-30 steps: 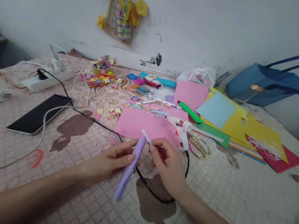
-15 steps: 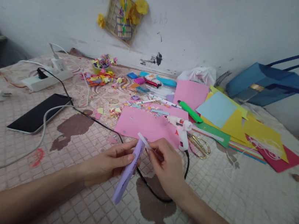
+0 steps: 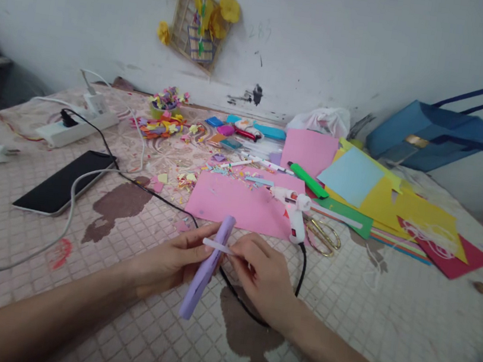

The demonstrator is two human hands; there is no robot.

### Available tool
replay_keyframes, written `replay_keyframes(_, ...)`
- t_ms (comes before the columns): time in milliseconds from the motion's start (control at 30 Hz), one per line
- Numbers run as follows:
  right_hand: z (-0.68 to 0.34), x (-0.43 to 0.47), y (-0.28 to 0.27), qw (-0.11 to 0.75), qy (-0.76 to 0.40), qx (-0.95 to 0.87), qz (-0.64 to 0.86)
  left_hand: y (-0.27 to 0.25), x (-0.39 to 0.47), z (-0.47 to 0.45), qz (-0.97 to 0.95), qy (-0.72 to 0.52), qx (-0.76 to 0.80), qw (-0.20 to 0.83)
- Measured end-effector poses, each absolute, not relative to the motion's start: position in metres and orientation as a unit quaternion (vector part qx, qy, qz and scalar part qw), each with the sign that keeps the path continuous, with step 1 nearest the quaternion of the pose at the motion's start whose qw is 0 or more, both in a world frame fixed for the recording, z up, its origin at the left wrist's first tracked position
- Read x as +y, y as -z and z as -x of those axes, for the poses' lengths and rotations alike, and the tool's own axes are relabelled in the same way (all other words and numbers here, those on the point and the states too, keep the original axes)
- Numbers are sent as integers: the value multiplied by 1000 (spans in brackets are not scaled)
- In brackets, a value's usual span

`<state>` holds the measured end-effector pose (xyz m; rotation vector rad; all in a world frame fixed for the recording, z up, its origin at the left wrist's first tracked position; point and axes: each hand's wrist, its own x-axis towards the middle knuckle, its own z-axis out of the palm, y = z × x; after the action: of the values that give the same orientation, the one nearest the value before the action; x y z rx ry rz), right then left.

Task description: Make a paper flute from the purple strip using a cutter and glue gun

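Observation:
My left hand (image 3: 183, 260) is closed round a purple paper tube (image 3: 200, 286), which tilts with its upper end away from me. Between the thumb and fingers of my right hand (image 3: 264, 274) is one end of a thin white strip (image 3: 217, 246). The strip lies crosswise over the upper part of the tube, close to my left thumb. Both hands are above the tablecloth, in front of a pink sheet (image 3: 238, 201). Some of my left fingers are hidden behind the tube.
Past my right hand lie a white glue gun (image 3: 295, 215), gold-handled scissors (image 3: 326, 238) and a green cutter (image 3: 308, 181). Coloured sheets (image 3: 358, 179) spread at the right. A black phone (image 3: 64, 183) and a power strip (image 3: 76, 128) are on the left, with cables crossing the table.
The white strip has moved from the tube's top end down along it, and now lies more level across it. My right hand has shifted slightly down; my left hand keeps hold of the tube.

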<state>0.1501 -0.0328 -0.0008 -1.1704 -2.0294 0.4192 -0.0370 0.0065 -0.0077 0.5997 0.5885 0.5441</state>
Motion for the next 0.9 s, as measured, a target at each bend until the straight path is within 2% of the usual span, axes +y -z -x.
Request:
replay_keyframes(233,-151,-33,-4,432,-286,-691,504,2,7,36,-294,-268,288,871)
replay_keyframes(400,-151,-29,-4,412,-338,-652,539,2,6,36,-294,-261,279,876)
replay_keyframes(900,-152,-32,-2,380,-225,-757,481,2,7,36,-306,-261,283,871)
